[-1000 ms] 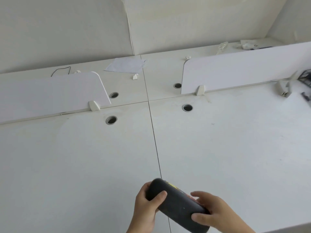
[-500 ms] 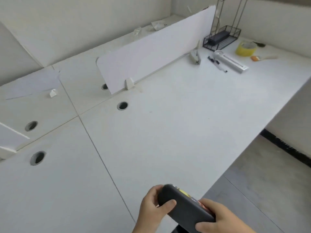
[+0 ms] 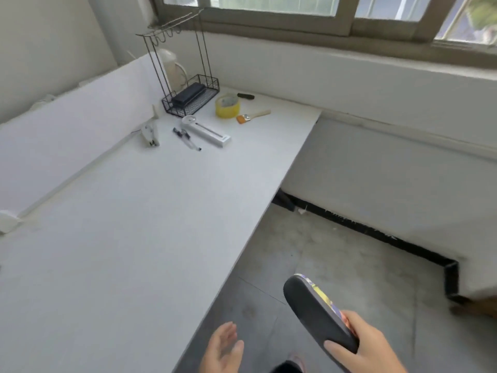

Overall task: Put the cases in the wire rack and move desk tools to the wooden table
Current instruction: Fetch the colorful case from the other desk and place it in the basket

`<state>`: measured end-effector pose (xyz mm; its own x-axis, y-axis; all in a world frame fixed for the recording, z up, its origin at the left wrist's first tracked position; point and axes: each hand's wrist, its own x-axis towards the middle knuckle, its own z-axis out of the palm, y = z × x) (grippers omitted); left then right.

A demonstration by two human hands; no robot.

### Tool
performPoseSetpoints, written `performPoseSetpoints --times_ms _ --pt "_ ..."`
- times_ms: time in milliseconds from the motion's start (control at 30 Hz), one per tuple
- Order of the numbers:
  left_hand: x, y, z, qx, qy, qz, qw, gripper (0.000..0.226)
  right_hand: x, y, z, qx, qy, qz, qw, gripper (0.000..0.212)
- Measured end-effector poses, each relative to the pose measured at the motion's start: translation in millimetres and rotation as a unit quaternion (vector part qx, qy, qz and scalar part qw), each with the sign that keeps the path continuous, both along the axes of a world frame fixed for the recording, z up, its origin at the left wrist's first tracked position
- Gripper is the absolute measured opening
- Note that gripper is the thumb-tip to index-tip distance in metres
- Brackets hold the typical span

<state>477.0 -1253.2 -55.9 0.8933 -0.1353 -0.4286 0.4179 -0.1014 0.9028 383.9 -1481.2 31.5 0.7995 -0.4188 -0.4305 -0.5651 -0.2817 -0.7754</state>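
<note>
My right hand grips a dark oval case with a yellow and purple print along one side, held over the floor beside the desk. My left hand hangs free with fingers apart, near the desk's edge. A black wire rack stands at the far corner of the white desk, with a black case lying in its basket. Near the rack lie a roll of yellow tape, a small brush, a black marker, pens, a white bar-shaped tool and a white stapler.
A white divider panel runs along the desk's left side. Behind the rack stands a white kettle. A wall under a window closes off the far end. Grey tiled floor lies to the right of the desk.
My view has swung right toward the window. My left hand has let go of the dark case, which my right hand alone now holds, off the desk's edge.
</note>
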Motion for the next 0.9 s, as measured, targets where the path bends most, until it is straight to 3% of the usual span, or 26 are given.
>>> performPoseSetpoints --times_ms 33,133,233,300,333,367,433,467,500,567,600,667,800,900 --pt "1 -16 12 -0.005 -0.024 -0.064 0.998 0.036 1 -14 0 0.014 -0.017 -0.001 1.0 0.038" --pt "37 -72 45 0.006 -0.045 -0.073 0.996 0.036 15 -50 18 0.045 -0.016 -0.079 0.996 0.038" --pt "56 -108 42 0.026 -0.062 -0.087 0.994 0.036 18 -76 8 0.057 -0.013 -0.13 0.99 0.035" --pt "73 -136 35 0.036 -0.057 -0.08 0.995 0.04 33 -102 2 0.125 0.004 -0.202 0.971 0.026" --pt "84 -151 31 0.041 -0.051 -0.071 0.995 0.042 34 -117 -6 0.153 -0.02 -0.198 0.968 0.034" --pt "97 -165 25 0.042 -0.046 -0.067 0.996 0.044 37 -135 -24 0.049 0.017 -0.226 0.973 0.051" --pt "127 -197 17 0.038 -0.042 -0.062 0.996 0.044 56 -174 -97 0.019 -0.004 -0.263 0.965 0.108" --pt "145 -214 15 0.033 -0.046 -0.059 0.997 0.044 69 -188 -117 0.026 -0.019 -0.265 0.964 0.111" --pt "165 -231 16 0.026 -0.055 -0.05 0.997 0.044 83 -206 -113 0.025 -0.021 -0.241 0.97 0.104" --pt "211 -265 20 0.014 -0.073 -0.039 0.996 0.041 144 -222 -42 0.028 -0.013 -0.204 0.979 0.049" --pt "234 -281 26 0.007 -0.08 -0.042 0.996 0.038 182 -231 -5 0.011 -0.019 -0.204 0.979 0.031" --pt "276 -310 39 -0.001 -0.1 -0.049 0.994 0.031 230 -262 23 0.005 -0.04 -0.156 0.987 0.027" --pt "339 -345 55 -0.01 -0.111 -0.006 0.994 0.03 316 -310 35 -0.064 -0.041 -0.038 0.996 0.043" --pt "363 -357 51 0.002 -0.088 0.043 0.995 0.036 366 -330 33 -0.034 -0.021 0.013 0.999 0.034"
